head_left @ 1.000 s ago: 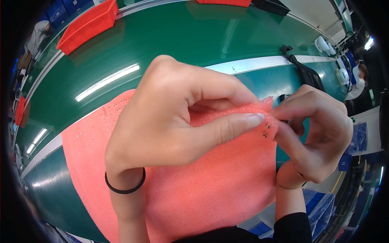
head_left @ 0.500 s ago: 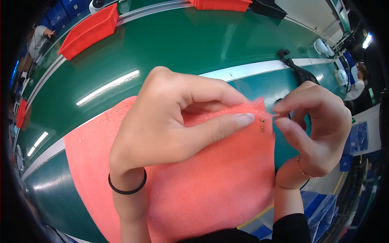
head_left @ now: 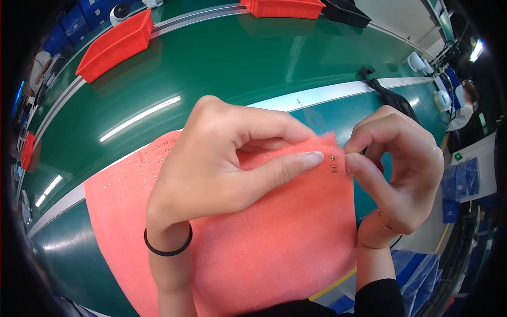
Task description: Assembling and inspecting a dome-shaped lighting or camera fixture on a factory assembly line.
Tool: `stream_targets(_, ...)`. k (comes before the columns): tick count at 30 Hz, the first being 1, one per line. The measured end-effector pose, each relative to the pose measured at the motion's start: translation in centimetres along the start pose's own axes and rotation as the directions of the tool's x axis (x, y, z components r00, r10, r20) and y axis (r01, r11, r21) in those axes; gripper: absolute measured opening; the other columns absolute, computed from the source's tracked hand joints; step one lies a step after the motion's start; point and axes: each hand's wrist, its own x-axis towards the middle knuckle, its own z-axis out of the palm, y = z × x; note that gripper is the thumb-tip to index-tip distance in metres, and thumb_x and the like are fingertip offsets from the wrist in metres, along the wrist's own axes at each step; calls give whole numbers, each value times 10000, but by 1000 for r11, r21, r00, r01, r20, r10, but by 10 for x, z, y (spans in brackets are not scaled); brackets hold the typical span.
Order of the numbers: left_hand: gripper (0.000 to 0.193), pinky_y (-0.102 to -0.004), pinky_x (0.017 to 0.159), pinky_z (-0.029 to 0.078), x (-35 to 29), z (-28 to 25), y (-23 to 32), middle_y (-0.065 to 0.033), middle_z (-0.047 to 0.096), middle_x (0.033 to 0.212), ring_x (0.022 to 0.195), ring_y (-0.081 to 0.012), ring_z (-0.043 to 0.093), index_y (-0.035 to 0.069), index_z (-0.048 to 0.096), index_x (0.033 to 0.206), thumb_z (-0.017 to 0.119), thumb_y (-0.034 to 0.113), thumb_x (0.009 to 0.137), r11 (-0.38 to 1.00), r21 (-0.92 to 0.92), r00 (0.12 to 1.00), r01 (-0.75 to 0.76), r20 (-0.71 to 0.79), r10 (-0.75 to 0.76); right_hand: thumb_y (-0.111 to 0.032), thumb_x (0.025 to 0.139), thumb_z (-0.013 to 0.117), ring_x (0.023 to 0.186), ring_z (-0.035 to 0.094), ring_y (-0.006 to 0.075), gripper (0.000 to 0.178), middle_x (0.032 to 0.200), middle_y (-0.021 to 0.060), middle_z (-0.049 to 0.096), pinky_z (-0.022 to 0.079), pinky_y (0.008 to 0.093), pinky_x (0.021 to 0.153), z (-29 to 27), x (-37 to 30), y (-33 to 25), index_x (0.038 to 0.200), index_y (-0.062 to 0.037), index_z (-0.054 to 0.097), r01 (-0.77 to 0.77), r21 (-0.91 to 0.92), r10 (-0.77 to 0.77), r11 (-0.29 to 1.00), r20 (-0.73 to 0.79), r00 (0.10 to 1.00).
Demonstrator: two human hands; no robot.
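Note:
A pink foam sheet [head_left: 274, 227] spreads in front of me, bent up at its far right corner. My left hand [head_left: 222, 158] grips that corner, the thumb on the near face and the fingers behind it. Two clusters of small gold-coloured metal parts [head_left: 333, 164] show beside the thumbnail. At the sheet's right edge my right hand [head_left: 396, 164] is closed in a pinch, thumb and index fingertips together against the foam; whatever lies between them is hidden. Rows of tiny shiny parts [head_left: 158, 153] dot the sheet's left portion, partly covered by my left hand.
Beyond the teal work surface [head_left: 74, 238] runs a green conveyor belt [head_left: 211, 63] with a metal rail between. Red bins [head_left: 116, 45] and a black bin [head_left: 346, 13] line the far side. A black strap-like object [head_left: 391, 95] lies at right. People work at far left and far right.
My right thumb and index finger have come together and moved left onto the sheet's edge. A thin pale bit near those fingertips is now out of sight. My left hand keeps its grip.

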Motion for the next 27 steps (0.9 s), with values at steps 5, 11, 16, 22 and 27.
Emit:
stream_targets(5, 146, -170, 488, 396, -1, -2, 4, -103, 688, 714, 598, -76, 620, -47, 684, 888, 642, -7, 755, 999, 47, 999, 2, 38, -4, 43, 610, 631, 561, 451, 77, 147, 726, 83, 581, 348, 194, 561, 1, 1, -2, 752, 30, 592, 14, -4, -14, 1000, -8, 1000)
stream_targets(11, 140, -167, 463, 368, 0, -1, 1, -95, 677, 679, 561, -61, 591, -44, 690, 873, 642, -9, 747, 999, 44, 1000, 10, 10, -11, 47, 581, 640, 539, 451, 75, 168, 705, 78, 579, 341, 196, 540, 5, 1, 1, 744, 30, 602, 9, 3, -9, 1000, -16, 1000)
stream_targets(16, 135, -167, 475, 379, 0, -1, 4, -90, 677, 676, 568, -61, 594, -47, 687, 871, 647, -3, 750, 999, 49, 1000, -10, 5, 10, 46, 551, 639, 523, 443, 71, 162, 695, 78, 584, 320, 191, 517, 9, 0, 0, 709, 28, 611, 3, 74, 0, 997, -41, 999)
stream_targets(22, 129, -170, 514, 424, 0, -1, -2, -98, 678, 681, 607, -81, 629, -49, 681, 877, 651, 10, 766, 999, 23, 1000, -24, 18, 23, 56, 509, 606, 484, 400, 61, 154, 653, 73, 569, 272, 198, 473, 13, 2, -3, 660, 24, 619, -64, 46, 66, 997, -25, 998)
stream_targets(27, 130, -189, 568, 474, -1, -2, -3, -103, 679, 699, 631, -106, 645, -56, 675, 882, 651, 15, 776, 999, -15, 999, 40, -8, -40, 68, 523, 593, 481, 389, 55, 155, 657, 68, 557, 262, 198, 460, 18, 5, 6, 672, 33, 618, -6, 47, 6, 999, -4, 1000)
